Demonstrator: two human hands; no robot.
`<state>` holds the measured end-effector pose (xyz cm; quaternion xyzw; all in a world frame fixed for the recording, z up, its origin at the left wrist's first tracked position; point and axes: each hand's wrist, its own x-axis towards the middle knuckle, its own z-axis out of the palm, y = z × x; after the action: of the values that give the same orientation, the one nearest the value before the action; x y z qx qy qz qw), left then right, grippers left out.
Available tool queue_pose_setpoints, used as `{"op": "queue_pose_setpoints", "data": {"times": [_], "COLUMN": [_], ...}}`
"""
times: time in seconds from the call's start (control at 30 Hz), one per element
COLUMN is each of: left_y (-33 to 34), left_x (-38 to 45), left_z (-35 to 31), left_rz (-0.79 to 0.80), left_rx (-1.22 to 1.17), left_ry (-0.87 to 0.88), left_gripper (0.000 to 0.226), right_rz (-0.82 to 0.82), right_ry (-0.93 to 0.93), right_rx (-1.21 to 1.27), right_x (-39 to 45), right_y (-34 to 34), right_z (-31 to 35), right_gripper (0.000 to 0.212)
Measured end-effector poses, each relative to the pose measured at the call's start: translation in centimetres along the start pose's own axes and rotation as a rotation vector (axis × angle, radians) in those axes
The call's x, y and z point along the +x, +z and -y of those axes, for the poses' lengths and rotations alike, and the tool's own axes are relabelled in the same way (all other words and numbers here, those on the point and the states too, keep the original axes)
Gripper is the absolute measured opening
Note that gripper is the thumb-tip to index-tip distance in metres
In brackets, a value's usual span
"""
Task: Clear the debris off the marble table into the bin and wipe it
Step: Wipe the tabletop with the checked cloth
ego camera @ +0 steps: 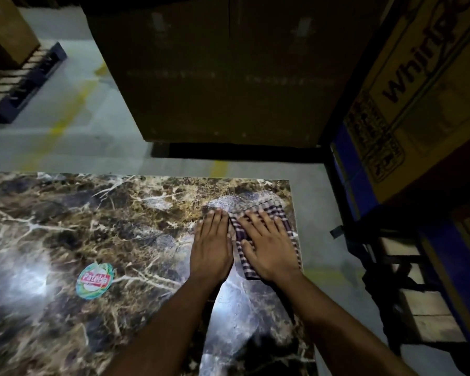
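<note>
A: Where are the hands?

B: Both are near the far right corner of the marble table [92, 226]. The right hand [266, 245] lies flat on a checked cloth [280, 213], fingers spread out and straight. It presses the cloth down on the table.

A: And the other one?

B: The left hand [212, 245] lies flat too, fingers straight and close together. It rests on the bare table, just beside the cloth. Its side touches the cloth's left edge.

A: What does the cloth look like?

B: It has dark and white squares. It is folded and lies right along the table's right edge.

A: Anything else on the table?

B: A round sticker [96, 280] with red letters, well to the left of the hands. Bright light shines on the table near it.

A: What is around the table?

B: A big brown cardboard box [228, 71] stands on the floor [73, 126] behind it. A yellow box [418, 90] with black writing sits on the right.
</note>
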<state>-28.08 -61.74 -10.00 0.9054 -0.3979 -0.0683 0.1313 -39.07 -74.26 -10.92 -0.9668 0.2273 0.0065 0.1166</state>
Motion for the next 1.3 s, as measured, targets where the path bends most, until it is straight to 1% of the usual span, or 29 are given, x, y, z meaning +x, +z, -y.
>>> {"op": "queue_pose_setpoints", "data": {"times": [0.1, 0.17, 0.23, 0.3, 0.37, 0.47, 0.57, 0.63, 0.73, 0.83, 0.9, 0.97, 1.07, 1.2, 1.3], "left_y": [-0.1, -0.1, 0.1, 0.2, 0.4, 0.4, 0.8, 1.2, 1.7, 1.9, 2.1, 2.4, 2.7, 2.5, 2.7], "left_x": [0.9, 1.5, 1.9, 2.3, 2.4, 2.9, 3.9, 4.3, 4.3, 3.6, 2.7, 1.7, -0.2, -2.9, -6.4], "left_z": [-0.6, -0.9, -1.0, -1.1, -1.1, -1.8, -2.9, -3.7, -4.3, -4.3, -4.3, -4.2, -4.0, -4.1, -4.1], "left_rz": [0.002, -0.008, -0.012, -0.008, -0.011, -0.016, -0.006, -0.001, -0.011, -0.021, -0.024, -0.015, 0.002, 0.006, 0.032], "left_rx": [-0.023, -0.03, -0.022, -0.015, -0.013, -0.031, -0.037, -0.034, -0.035, -0.047, -0.047, -0.038, -0.009, 0.01, 0.006], "left_ry": [0.01, 0.009, 0.01, -0.01, -0.015, 0.008, 0.037, 0.035, 0.004, 0.024, 0.045, 0.057, 0.067, 0.082, 0.093], "left_gripper": [0.056, 0.056, 0.058, 0.058, 0.057, 0.056, 0.057, 0.058, 0.057, 0.056, 0.055, 0.055, 0.056, 0.056, 0.056], "right_rz": [-0.051, -0.054, -0.037, -0.021, -0.034, -0.06, -0.065, -0.062, -0.062, -0.041, -0.026, -0.016, -0.025, -0.036, -0.038], "right_ry": [0.081, 0.126, 0.1, 0.028, -0.018, 0.054, 0.131, 0.076, -0.029, 0.021, 0.074, 0.088, 0.056, 0.044, 0.062], "right_rx": [-0.011, 0.011, 0.012, -0.003, -0.02, -0.02, -0.016, -0.04, -0.031, -0.018, -0.049, -0.065, -0.079, -0.062, -0.068], "right_x": [3.3, 6.8, 8.6, 8.0, 6.0, 5.7, 8.3, 8.5, 5.3, 5.1, 7.0, 8.0, 5.4, -1.0, -6.2], "right_y": [-0.4, -0.6, -0.5, -0.4, -0.1, -0.9, -1.4, -1.2, -0.9, -1.4, -1.6, -1.6, -1.2, -0.2, 0.6], "right_z": [-2.0, -1.6, -0.6, -0.6, -1.9, -5.0, -5.3, -4.5, -5.3, -7.0, -6.9, -6.3, -5.2, -3.1, -1.3], "right_gripper": [0.062, 0.063, 0.064, 0.064, 0.062, 0.061, 0.062, 0.063, 0.061, 0.062, 0.063, 0.063, 0.064, 0.063, 0.062]}}
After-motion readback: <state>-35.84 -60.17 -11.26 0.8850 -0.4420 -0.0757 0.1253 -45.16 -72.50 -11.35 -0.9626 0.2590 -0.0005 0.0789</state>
